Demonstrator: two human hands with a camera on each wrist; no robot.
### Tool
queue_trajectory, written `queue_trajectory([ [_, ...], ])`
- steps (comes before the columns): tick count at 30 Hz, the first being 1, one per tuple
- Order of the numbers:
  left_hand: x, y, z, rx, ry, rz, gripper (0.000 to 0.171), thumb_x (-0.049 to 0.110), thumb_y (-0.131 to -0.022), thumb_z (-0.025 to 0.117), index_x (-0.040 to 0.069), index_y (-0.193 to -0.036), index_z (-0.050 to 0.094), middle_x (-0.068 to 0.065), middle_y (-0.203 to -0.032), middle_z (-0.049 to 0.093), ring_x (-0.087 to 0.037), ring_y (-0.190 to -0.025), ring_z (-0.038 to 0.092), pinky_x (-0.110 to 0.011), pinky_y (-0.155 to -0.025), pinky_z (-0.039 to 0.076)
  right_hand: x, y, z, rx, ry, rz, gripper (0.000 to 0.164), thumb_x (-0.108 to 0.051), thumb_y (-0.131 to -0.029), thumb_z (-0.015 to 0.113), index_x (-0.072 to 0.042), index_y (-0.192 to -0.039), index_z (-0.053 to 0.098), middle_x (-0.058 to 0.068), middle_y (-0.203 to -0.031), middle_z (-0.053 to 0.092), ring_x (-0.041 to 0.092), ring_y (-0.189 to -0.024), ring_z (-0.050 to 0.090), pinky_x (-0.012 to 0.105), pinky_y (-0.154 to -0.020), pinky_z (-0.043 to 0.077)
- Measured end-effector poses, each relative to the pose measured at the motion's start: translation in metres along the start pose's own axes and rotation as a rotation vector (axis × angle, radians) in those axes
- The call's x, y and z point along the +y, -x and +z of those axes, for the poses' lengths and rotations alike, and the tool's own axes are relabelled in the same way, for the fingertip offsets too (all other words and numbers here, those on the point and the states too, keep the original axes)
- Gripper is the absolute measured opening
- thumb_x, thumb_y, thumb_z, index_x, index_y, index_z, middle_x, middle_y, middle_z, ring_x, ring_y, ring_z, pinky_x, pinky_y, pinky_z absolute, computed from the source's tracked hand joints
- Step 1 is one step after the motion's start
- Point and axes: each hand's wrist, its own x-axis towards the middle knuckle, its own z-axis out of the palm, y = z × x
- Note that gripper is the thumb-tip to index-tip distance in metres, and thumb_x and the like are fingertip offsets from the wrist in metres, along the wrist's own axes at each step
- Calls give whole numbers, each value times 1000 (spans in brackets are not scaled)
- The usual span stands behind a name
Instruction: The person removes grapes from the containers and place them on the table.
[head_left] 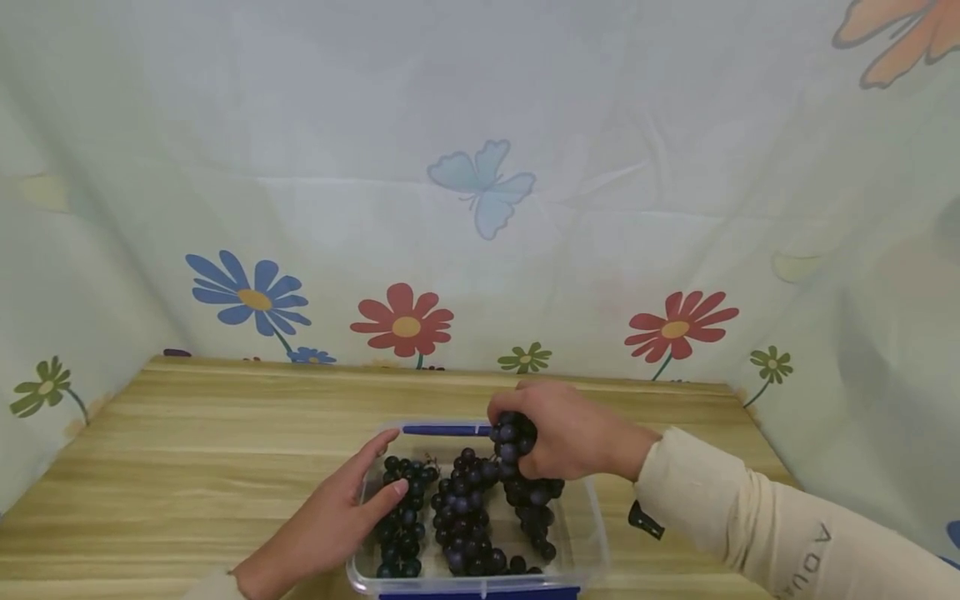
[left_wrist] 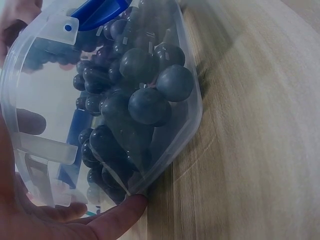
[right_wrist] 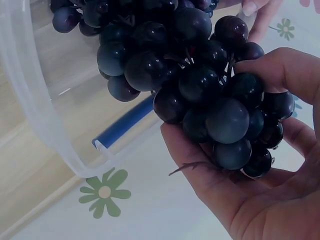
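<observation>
My right hand [head_left: 572, 429] grips the upper end of a bunch of dark grapes [right_wrist: 200, 85], thumb on one side and fingers on the other. The bunch's lower end hangs down inside a clear plastic container [head_left: 597, 533] with blue clips. At the container's left side, my left hand [head_left: 326, 521] holds the wall, its thumb over the rim and its other fingers outside, as the left wrist view shows. Beside that thumb lies a grape bunch [head_left: 405, 529] along the left wall. Another bunch [head_left: 459, 521] lies in the middle of the container.
The container stands on a wood-grain table [head_left: 247, 450]. A pale cloth backdrop [head_left: 337, 208] printed with flowers and a butterfly rises behind the table and along both sides. A small black piece [head_left: 645, 521] hangs by the right sleeve [head_left: 720, 500].
</observation>
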Motion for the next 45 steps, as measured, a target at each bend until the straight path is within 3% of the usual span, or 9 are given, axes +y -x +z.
queue_trajectory([
  [21,1,0,-3,3,-10,-28,75,54,-101,62,35,-165,27,-17,-171,31,-47,-156,30,-74,-114,35,-1,8,-28,25,12,-51,44,-7,-79,82,-19,-120,70,0,-111,68,16,-95,60,34,-81,56],
  [30,2,-2,-3,-32,41,-19,74,49,-103,62,32,-165,25,-20,-171,29,-49,-156,28,-73,-111,38,-4,10,-39,36,18,-63,45,-8,-80,83,-21,-121,69,-2,-112,67,14,-96,61,31,-80,56],
  [45,1,-2,-1,-23,13,-25,75,52,-103,61,32,-165,25,-20,-170,30,-48,-156,29,-73,-112,37,-9,13,-47,75,16,-64,43,-8,-79,83,-21,-117,68,-3,-108,65,13,-93,61,28,-79,57],
])
